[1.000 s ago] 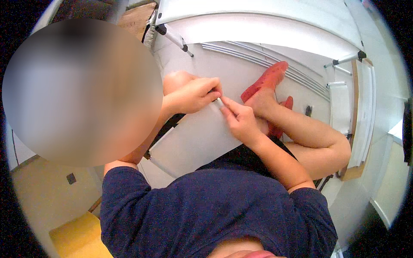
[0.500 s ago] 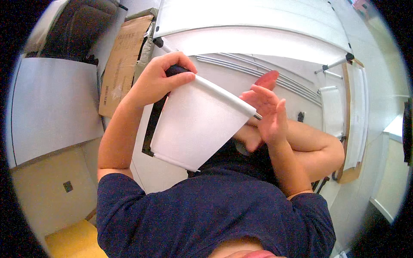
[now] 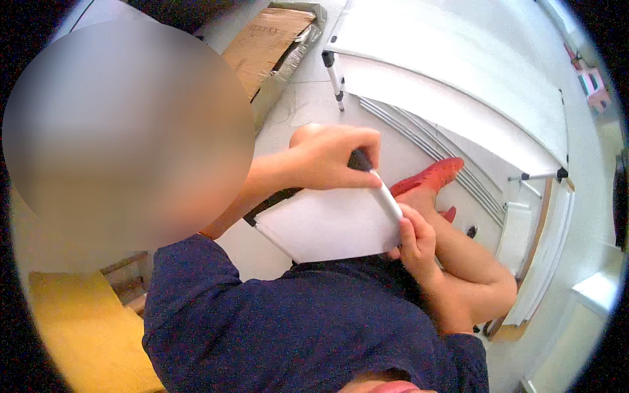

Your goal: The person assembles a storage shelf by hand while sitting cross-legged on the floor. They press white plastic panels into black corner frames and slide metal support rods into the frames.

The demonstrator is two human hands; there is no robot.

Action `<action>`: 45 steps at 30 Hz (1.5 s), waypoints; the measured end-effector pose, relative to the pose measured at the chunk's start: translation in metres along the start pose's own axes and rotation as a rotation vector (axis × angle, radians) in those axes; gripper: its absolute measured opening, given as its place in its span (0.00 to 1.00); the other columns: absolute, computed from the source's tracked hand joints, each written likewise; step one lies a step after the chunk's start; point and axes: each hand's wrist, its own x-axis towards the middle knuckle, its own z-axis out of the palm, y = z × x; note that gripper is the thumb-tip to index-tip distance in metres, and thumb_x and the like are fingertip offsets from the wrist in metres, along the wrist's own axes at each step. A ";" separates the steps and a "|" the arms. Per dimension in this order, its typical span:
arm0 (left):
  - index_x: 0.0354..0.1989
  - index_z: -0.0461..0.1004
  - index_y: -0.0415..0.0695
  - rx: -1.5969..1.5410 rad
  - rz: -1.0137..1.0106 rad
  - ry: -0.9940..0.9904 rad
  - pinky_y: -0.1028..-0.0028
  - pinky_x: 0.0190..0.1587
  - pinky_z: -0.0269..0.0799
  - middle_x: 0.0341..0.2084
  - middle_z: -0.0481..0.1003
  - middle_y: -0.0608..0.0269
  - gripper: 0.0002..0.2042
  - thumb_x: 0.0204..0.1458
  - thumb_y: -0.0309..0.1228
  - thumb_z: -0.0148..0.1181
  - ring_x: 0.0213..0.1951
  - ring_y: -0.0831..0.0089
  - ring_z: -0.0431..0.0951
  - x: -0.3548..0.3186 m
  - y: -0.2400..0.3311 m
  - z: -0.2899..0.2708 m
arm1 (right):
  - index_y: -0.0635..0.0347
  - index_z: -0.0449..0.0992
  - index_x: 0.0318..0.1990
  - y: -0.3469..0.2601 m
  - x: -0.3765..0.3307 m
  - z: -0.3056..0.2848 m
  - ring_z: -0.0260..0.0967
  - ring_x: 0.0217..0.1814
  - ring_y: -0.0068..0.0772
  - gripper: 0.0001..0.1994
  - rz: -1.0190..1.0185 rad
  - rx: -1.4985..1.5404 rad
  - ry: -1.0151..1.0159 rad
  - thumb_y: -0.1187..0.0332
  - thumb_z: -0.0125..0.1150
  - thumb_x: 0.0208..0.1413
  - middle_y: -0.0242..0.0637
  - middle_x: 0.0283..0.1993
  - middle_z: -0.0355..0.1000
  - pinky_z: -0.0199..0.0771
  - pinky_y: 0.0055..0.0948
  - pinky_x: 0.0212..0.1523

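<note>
White flat fabric panel (image 3: 334, 226), edge-held
Left hand (image 3: 334, 155) clamped on black plastic connector (image 3: 360, 160), right hand (image 3: 419, 243) clamped lower; pale floor (image 3: 300, 101) visible beyond

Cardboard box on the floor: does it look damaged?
Possibly: the cardboard box beyond the left hand has a ragged, whitish fringe along its right side, perhaps torn card or loose packing. The white fabric panel held shows no obvious damage.

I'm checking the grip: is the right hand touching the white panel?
Touching. The head view shows the right hand gripping the white panel at the lower end of its rolled edge, with no gap visible.
</note>
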 end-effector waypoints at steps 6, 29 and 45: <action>0.27 0.70 0.50 0.123 -0.060 -0.054 0.69 0.31 0.67 0.24 0.75 0.68 0.14 0.40 0.45 0.62 0.31 0.69 0.76 -0.003 0.005 0.000 | 0.69 0.72 0.43 -0.004 -0.005 -0.001 0.67 0.37 0.26 0.14 -0.054 0.051 0.087 0.66 0.49 0.56 0.39 0.36 0.71 0.65 0.24 0.41; 0.16 0.64 0.40 -0.099 0.081 -0.054 0.77 0.23 0.56 0.14 0.63 0.66 0.11 0.40 0.24 0.62 0.19 0.78 0.63 -0.006 0.052 -0.017 | 0.69 0.72 0.36 -0.034 -0.017 -0.004 0.68 0.37 0.37 0.14 -0.194 0.732 0.098 0.65 0.44 0.60 0.48 0.33 0.71 0.68 0.31 0.40; 0.41 0.71 0.48 0.576 0.369 -0.006 0.66 0.33 0.69 0.28 0.73 0.58 0.20 0.38 0.39 0.65 0.31 0.59 0.74 0.030 0.087 -0.024 | 0.64 0.69 0.46 -0.039 0.056 -0.023 0.70 0.44 0.29 0.14 -0.312 0.021 0.123 0.80 0.55 0.50 0.40 0.41 0.71 0.68 0.24 0.45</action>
